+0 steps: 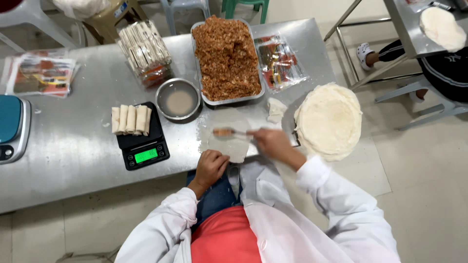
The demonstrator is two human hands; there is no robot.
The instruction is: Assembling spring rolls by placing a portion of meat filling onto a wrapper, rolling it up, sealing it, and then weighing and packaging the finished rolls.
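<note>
A thin pale wrapper [229,134] lies flat on the steel table [73,146] in front of me. My right hand [270,142] holds a spoon [229,132] loaded with orange-brown filling over the wrapper's middle. My left hand [212,165] rests with curled fingers on the wrapper's near edge. A metal tray [197,58] heaped with the same minced filling stands behind the wrapper. A stack of round wrappers [329,121] sits to the right of my right hand.
A black scale [144,146] carries several finished rolls [130,119]. A metal bowl [179,100] of cloudy liquid stands beside it. Packed rolls [145,48], plastic packets [279,61] and a blue scale [12,126] lie around. Another person sits at the far right table [407,29].
</note>
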